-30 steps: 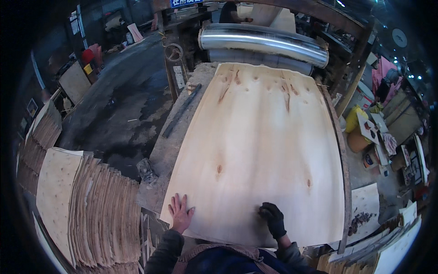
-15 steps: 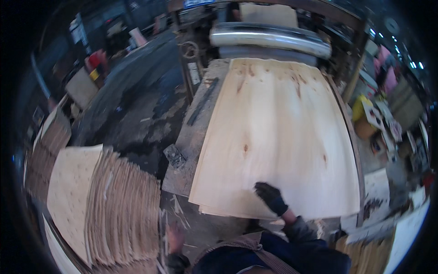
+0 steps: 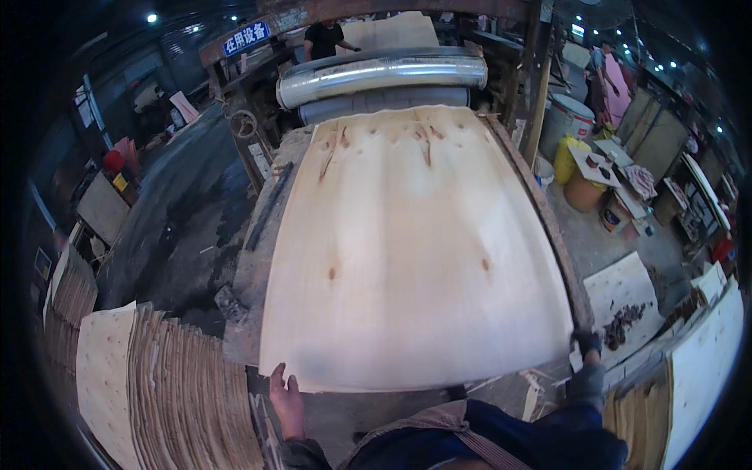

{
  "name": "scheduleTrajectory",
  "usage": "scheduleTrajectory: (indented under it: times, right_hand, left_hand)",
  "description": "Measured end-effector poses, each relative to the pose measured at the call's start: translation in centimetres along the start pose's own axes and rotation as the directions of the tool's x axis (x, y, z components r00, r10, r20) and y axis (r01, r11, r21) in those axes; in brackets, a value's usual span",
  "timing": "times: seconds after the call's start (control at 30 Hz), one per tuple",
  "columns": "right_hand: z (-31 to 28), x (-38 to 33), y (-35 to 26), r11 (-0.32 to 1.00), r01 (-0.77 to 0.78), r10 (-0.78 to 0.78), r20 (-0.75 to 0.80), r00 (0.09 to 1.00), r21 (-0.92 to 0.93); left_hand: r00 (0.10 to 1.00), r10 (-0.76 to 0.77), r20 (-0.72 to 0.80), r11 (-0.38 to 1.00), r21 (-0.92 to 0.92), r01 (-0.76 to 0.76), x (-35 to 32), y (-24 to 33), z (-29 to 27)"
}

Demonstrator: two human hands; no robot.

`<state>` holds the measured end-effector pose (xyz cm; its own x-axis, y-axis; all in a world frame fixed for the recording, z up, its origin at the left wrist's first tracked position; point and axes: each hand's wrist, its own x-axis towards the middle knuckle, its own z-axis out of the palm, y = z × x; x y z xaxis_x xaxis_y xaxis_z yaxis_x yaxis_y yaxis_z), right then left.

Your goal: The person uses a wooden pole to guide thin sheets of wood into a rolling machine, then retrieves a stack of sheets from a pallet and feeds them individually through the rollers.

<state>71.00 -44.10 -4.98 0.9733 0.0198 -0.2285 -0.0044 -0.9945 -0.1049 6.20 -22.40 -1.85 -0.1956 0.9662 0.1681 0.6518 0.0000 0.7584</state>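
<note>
Two hands met one sheet (image 3: 415, 251) of pale veneer at its near edge. The bare left hand (image 3: 287, 398) lay flat at the near left corner, fingers stretched and touching the edge from below; whether any of them curled under it could not be told. The gloved right hand (image 3: 586, 345) sat at the near right corner, closed about the edge there, though the glove hid how the fingers pinched. The sheet lay spread over one long table (image 3: 258, 274), covering nearly all of it, with its near edge hanging a little past the table's end and its far edge just beside one shiny metal roller (image 3: 382, 70) of the machine. The sheet's left edge left a narrow bare strip of table, where one dark bar (image 3: 268, 207) lay; its right edge ran close along the table's raised rim. One fanned stack (image 3: 180, 392) of veneer stood at the lower left, near the left hand, and one more stack (image 3: 74, 290) lay farther left. A wide stretch of dark floor (image 3: 180, 204) lay open to the left of the table. To the right, room was tighter: one yellow bucket (image 3: 572, 157), one brown tub (image 3: 586, 192) and one board (image 3: 623, 294) bearing dark scraps crowded the floor. One person (image 3: 325, 37) stood behind the roller.
</note>
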Motion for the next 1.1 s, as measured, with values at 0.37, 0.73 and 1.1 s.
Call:
scheduleTrajectory:
  times: [0.37, 0.73, 1.1]
  right_hand:
    - [-6.5, 6.4, 9.4, 0.393, 0.628, -0.837, -0.022, 0.547, 0.672]
    - [-21.2, -4.2, -6.3, 0.102, 0.538, -0.939, -0.097, 0.329, 0.837]
    - [-7.1, -10.8, -29.6, -0.04, -0.923, -0.991, -0.131, -0.011, 0.382]
  left_hand:
    - [0.053, 0.615, 0.787, 0.782, -0.617, 0.085, -8.9, 35.0, 25.4]
    - [0.077, 0.466, 0.881, 0.429, -0.302, 0.851, -12.0, 47.3, 22.9]
    - [0.212, 0.225, 0.951, 0.639, -0.308, 0.705, -6.7, 38.6, 5.3]
